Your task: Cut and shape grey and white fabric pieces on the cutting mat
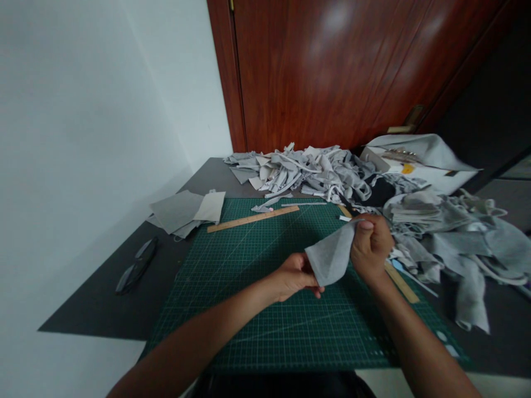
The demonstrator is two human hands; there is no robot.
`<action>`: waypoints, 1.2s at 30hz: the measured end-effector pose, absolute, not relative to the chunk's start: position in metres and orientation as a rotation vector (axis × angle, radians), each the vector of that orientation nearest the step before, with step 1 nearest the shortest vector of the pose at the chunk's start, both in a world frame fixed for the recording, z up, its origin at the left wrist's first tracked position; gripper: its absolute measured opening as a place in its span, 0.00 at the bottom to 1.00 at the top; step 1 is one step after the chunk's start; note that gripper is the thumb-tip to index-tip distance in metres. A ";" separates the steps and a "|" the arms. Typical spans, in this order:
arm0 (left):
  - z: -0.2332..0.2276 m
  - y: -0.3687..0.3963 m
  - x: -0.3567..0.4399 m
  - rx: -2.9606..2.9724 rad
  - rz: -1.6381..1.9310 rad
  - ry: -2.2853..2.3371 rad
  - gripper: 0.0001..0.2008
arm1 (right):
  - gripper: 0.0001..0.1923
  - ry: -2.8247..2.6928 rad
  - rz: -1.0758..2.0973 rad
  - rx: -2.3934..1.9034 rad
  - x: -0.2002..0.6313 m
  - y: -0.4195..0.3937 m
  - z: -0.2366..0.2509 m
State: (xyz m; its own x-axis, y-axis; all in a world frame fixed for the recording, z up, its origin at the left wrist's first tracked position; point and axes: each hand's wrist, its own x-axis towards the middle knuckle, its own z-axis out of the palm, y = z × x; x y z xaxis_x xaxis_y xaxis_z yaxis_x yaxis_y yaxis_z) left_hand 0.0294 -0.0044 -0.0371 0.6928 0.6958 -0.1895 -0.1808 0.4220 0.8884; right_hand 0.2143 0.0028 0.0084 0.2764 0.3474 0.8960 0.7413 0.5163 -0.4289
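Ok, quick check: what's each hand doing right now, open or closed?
Left hand: closed on the lower end of the gray cloth, pinching it.
Right hand: closed, gripping the cloth's upper corner.

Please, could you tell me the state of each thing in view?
Grey cloth: bent, held up
Left hand: holding cloth's lower edge
Right hand: gripping its other end
Cutting mat: lying flat
Left wooden ruler: flat on the mat
Fabric scraps: heaped, tangled
Door: appears shut
Glasses: lying down; folded or not unclear
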 end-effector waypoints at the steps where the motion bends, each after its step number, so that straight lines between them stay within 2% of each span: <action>1: -0.037 -0.005 0.030 1.005 0.612 0.609 0.26 | 0.22 -1.310 -0.364 -1.089 0.216 0.003 0.008; 4: -0.035 -0.006 0.030 1.000 0.639 0.585 0.28 | 0.24 -1.296 -0.389 -1.101 0.220 0.004 0.008; 8: -0.029 -0.008 0.027 0.860 0.629 0.489 0.39 | 0.23 -1.406 -0.253 -1.031 0.220 0.001 0.009; 12: -0.024 -0.010 0.028 0.675 0.691 0.539 0.27 | 0.26 -1.491 -0.123 -1.060 0.216 -0.001 0.010; 16: -0.021 -0.006 0.030 0.682 0.964 0.642 0.25 | 0.25 -1.467 -0.238 -1.244 0.218 0.004 0.011; 21: -0.025 0.002 0.029 0.895 1.109 0.767 0.15 | 0.22 -1.483 -0.320 -1.371 0.223 0.011 0.010; 24: -0.025 0.002 0.031 0.948 1.143 0.768 0.16 | 0.22 -1.457 -0.299 -1.407 0.222 0.012 0.009; 28: -0.023 -0.003 0.031 0.944 1.188 0.703 0.30 | 0.24 -1.386 -0.262 -1.450 0.221 0.013 0.010; 30: -0.023 -0.004 0.029 0.948 1.210 0.686 0.33 | 0.24 -1.378 -0.258 -1.459 0.221 0.014 0.010; 36: -0.027 -0.003 0.029 0.830 1.220 0.641 0.26 | 0.22 -1.388 -0.265 -1.468 0.219 0.014 0.009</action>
